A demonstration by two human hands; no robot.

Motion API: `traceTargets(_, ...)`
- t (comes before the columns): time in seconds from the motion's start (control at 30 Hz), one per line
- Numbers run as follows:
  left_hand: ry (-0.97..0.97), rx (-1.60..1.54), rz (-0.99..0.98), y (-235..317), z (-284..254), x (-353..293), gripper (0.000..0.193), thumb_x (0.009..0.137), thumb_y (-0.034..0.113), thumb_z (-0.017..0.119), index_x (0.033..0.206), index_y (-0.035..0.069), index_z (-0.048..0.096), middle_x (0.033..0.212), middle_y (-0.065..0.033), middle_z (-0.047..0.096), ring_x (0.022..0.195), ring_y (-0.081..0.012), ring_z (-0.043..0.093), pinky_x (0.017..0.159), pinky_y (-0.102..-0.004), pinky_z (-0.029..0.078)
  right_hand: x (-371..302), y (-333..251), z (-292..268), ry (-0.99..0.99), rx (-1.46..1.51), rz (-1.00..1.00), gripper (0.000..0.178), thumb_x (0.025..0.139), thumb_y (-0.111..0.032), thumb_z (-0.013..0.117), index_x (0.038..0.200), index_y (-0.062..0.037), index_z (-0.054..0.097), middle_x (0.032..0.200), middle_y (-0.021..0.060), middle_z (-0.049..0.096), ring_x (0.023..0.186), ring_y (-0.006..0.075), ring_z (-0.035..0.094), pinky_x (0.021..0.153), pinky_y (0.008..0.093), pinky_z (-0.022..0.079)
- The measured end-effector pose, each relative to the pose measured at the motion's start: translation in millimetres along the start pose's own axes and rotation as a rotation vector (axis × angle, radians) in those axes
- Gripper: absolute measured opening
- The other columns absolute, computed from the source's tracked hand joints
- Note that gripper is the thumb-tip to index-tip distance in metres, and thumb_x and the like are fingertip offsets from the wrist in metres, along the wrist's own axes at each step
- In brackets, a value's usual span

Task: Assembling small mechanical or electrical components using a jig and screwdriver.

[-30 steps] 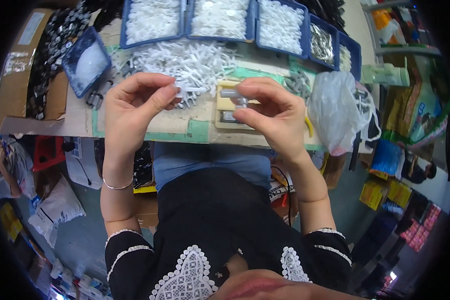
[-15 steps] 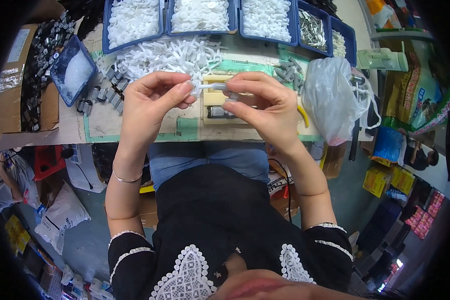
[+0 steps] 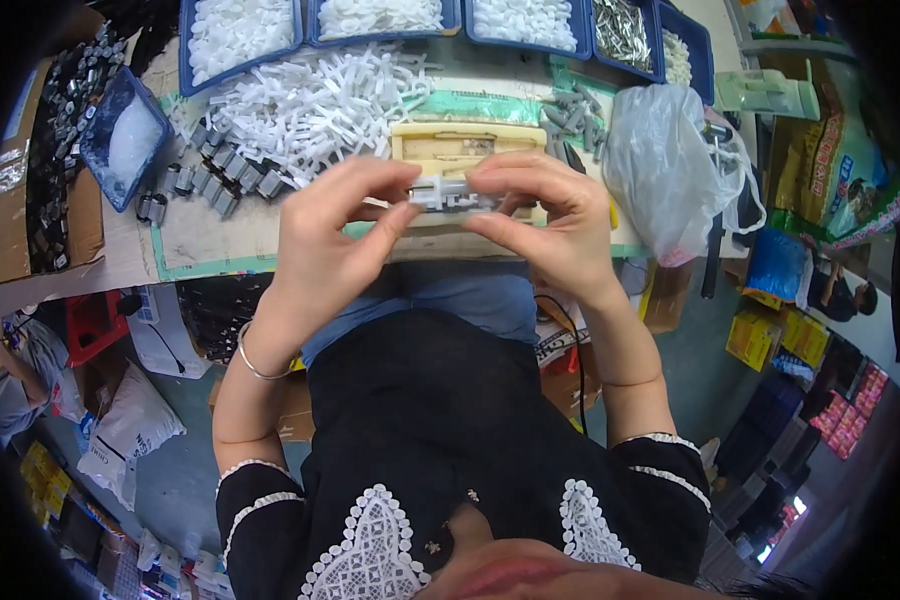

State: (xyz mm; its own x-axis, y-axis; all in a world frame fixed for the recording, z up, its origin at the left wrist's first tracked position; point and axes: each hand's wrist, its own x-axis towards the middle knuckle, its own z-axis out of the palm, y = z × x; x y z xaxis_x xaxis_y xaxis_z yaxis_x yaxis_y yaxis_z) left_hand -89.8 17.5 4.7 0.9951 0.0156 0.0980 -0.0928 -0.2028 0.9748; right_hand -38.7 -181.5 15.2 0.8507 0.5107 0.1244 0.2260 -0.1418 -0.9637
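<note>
At the table's near edge, both my hands are closed in pinches around a small assembly of white and grey plastic parts [image 3: 450, 194] with a dark metallic part showing. My left hand [image 3: 345, 225] grips its left end with thumb and forefinger. On the opposite end, the thumb and fingers of my right hand [image 3: 555, 215] hold a grey piece. The assembly sits at the near side of a cream-coloured fixture block [image 3: 410, 133]; whether it rests in the slot or is lifted, I cannot tell. The fingertips hide parts of it.
A heap of white plastic stems [image 3: 310, 105] and several small motors [image 3: 215, 175] lie to the left. Blue bins [image 3: 460, 18] of small parts line the back. Grey pieces [image 3: 575, 115] and a plastic bag [image 3: 660, 170] lie to the right. A blue tray [image 3: 130, 140] stands far left.
My hands have come down from the fixture's far side to its near side, with the parts. The white rod no longer stretches visibly between them. The whole view has shifted slightly upward.
</note>
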Motion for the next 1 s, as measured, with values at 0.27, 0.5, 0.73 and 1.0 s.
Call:
traceTargets(0.27,-0.122,0.339,0.278,-4,20,-10,0.027,0.071,-0.004,0.066,0.097,0.000,0.061,0.088,-0.0127,0.061,0.075,-0.0276,0.062,0.062,-0.0327,0.050,-31,8,-17,-0.037,-0.295,-0.075,0.027,0.064,-0.007,0.077,0.089,-0.0045,0.069,0.092,0.0065,0.067,0.085,0.0196,0.059,0.078,0.0298,0.044)
traceTargets(0.5,-0.153,0.347,0.326,-14,29,-11,0.022,0.073,0.001,0.068,0.094,0.000,0.062,0.086,-0.0121,0.061,0.073,-0.0270,0.061,0.061,-0.0344,0.049,-41,16,-17,0.056,-0.087,0.089,0.027,0.063,-0.007,0.078,0.089,-0.0045,0.069,0.092,0.0066,0.067,0.087,0.0183,0.059,0.080,0.0295,0.044)
traceTargets(0.73,-0.097,0.281,0.098,-13,37,-14,0.019,0.075,0.004,0.068,0.093,0.001,0.063,0.087,-0.0113,0.061,0.069,-0.0245,0.058,0.056,-0.0329,0.046,-46,18,-29,0.033,-0.382,-0.089,0.026,0.062,-0.008,0.078,0.087,-0.0071,0.069,0.092,0.0035,0.068,0.084,0.0182,0.056,0.077,0.0306,0.043)
traceTargets(1.0,-0.016,0.798,0.506,-37,45,-17,0.026,0.072,0.012,0.069,0.096,0.004,0.064,0.098,-0.0042,0.062,0.092,-0.0190,0.057,0.078,-0.0334,0.040,-34,46,-37,0.049,-0.451,-0.170,0.026,0.062,-0.008,0.077,0.087,-0.0082,0.070,0.089,0.0022,0.068,0.084,0.0204,0.055,0.076,0.0304,0.044)
